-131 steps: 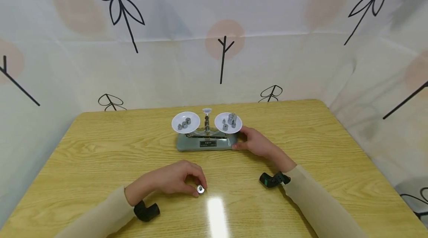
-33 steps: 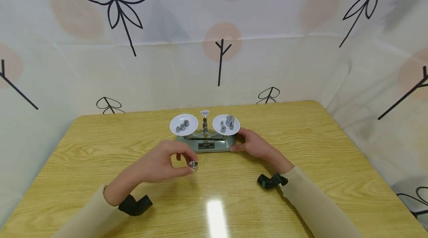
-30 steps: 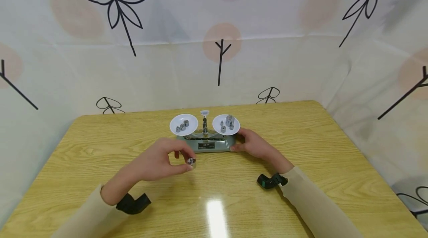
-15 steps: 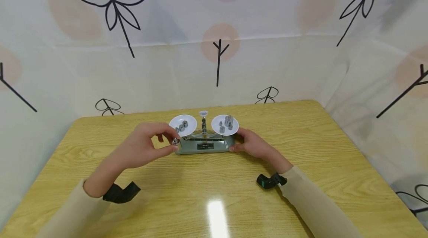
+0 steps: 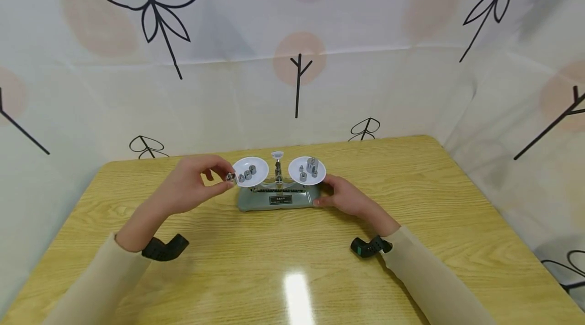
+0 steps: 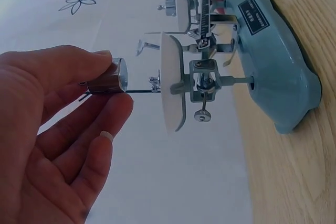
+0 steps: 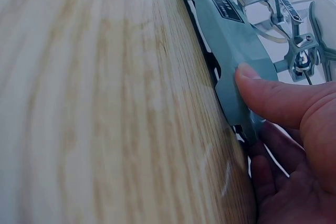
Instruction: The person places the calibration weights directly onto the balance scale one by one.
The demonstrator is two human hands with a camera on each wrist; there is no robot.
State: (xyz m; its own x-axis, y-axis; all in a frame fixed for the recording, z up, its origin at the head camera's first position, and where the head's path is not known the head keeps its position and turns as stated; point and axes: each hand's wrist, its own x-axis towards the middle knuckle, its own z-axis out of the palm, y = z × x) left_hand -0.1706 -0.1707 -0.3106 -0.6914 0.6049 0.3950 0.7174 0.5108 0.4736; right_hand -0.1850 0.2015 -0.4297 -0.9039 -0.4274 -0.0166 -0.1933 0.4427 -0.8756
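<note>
A grey-green pan balance (image 5: pixel 256 202) stands on the table with two white pans. Three small metal weights (image 5: pixel 248 174) sit in the left pan (image 5: pixel 262 168). The right pan (image 5: pixel 296 173) bears one large weight (image 5: pixel 313 164) and several smaller ones. My left hand (image 5: pixel 185 185) pinches a knobbed cylindrical metal weight (image 6: pixel 108 80) between thumb and fingers, at the left pan's outer rim; in the left wrist view a gap separates it from the pan. My right hand (image 5: pixel 349 196) grips the right end of the base, its thumb (image 7: pixel 262 88) on the front face.
The wood-grain table (image 5: pixel 256 264) extends in front of the balance and to both sides. A patterned cloth (image 5: pixel 228 96) hangs behind the table's back edge. A bright light reflection shows on the near tabletop.
My left hand has lifted the weight off the front of the table and carried it away from me and leftward to the left pan. My right hand has stayed on the base.
</note>
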